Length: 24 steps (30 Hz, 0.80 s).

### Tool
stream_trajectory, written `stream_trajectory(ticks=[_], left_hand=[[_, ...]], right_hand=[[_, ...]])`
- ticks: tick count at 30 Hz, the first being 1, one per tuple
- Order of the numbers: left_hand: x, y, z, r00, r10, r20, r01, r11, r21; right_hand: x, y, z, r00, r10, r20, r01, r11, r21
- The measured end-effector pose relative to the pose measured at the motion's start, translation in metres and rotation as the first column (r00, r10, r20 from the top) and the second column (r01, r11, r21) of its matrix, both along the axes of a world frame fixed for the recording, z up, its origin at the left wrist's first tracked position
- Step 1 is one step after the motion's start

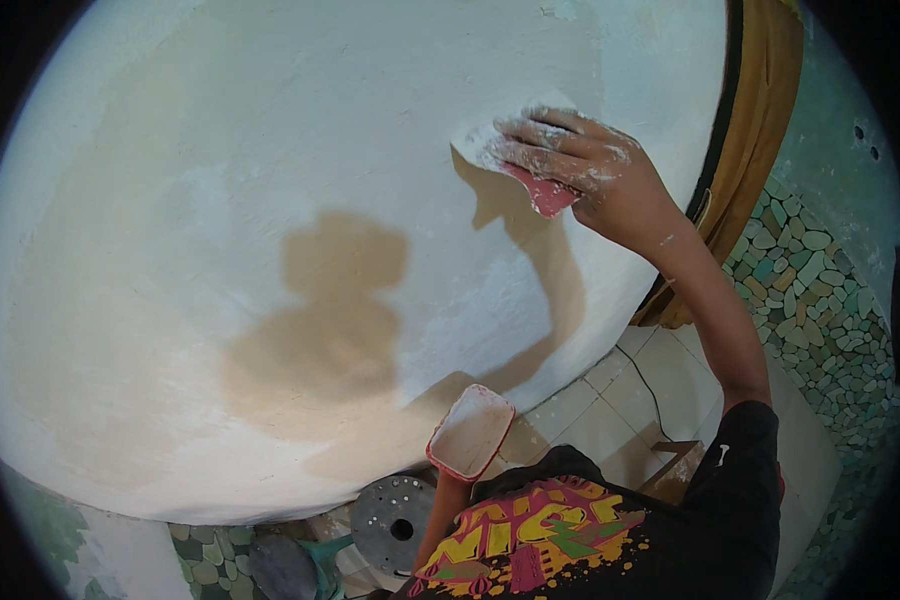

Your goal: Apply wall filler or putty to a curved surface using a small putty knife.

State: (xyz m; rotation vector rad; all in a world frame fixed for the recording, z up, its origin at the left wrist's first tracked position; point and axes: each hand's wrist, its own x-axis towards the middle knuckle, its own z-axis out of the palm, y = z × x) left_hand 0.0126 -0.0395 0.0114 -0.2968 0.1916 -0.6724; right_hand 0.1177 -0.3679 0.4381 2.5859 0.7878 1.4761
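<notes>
Matt plaster wall — faintly rough

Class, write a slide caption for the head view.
Right hand, fingers smeared white, holds a red spreader against a pale surface; the left forearm reaches under a red tray.

Pale tiled floor between four and five o'clock. On it, thin dark cable near four, brown wooden piece just past four. Grey holed disc near half past six, support hidden.

There is one pink scraper, one red tray and one grey disc.
</notes>
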Motion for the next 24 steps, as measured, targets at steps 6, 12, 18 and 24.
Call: stream_trajectory(ticks=[6, 12, 18, 24], left_hand=[[0.003, -0.014, 0.028, 0.974, -0.013, 0.225, -0.016, 0.991, 0.130], [0.002, -0.006, 0.002, 0.821, -0.201, 0.534, -0.295, 0.652, 0.698], [0.005, -0.002, -0.014, 0.667, -0.403, 0.627, -0.454, 0.447, 0.771], [0.007, 0.000, -0.013, 0.816, -0.208, 0.539, -0.209, 0.763, 0.611]], right_hand=[[0.009, -0.025, 0.045, 0.979, 0.120, 0.167, -0.147, 0.977, 0.156], [0.015, -0.013, 0.055, 0.983, 0.085, 0.162, -0.098, 0.992, 0.078], [-0.002, -0.006, -0.066, 0.995, 0.098, 0.019, -0.100, 0.991, 0.088], [-0.007, -0.022, -0.090, 0.980, 0.028, 0.199, -0.086, 0.953, 0.289]])
